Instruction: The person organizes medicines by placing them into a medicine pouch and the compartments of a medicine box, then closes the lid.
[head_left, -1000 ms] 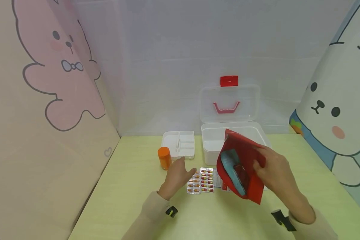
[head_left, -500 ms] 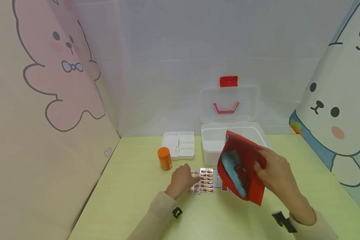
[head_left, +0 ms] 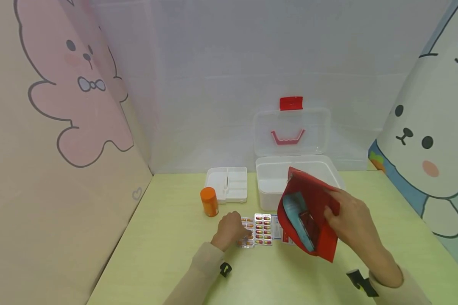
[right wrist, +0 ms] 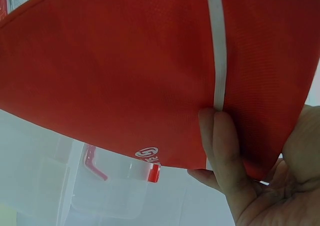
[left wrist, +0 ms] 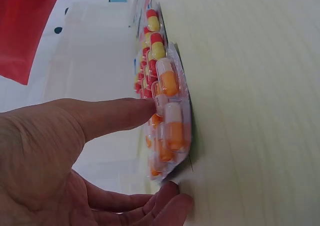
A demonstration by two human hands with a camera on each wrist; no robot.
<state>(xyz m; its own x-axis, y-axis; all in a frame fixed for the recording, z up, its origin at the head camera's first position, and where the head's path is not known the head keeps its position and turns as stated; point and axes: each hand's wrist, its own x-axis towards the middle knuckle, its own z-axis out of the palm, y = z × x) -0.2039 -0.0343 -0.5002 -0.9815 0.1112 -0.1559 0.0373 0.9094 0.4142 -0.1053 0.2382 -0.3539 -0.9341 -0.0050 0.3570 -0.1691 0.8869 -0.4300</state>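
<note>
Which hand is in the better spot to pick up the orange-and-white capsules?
Probably the left hand: its thumb and fingers are right at the orange-and-white capsule pack. The right hand is farther off and already occupied, gripping the red pouch.

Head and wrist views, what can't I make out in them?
Head: part of the orange pill pack, behind the left hand.
Head: part of the box, behind the pouch.
Right wrist: the rest of the pouch, cut off by the top edge.
Left wrist: print on the capsules, too small to read.
</note>
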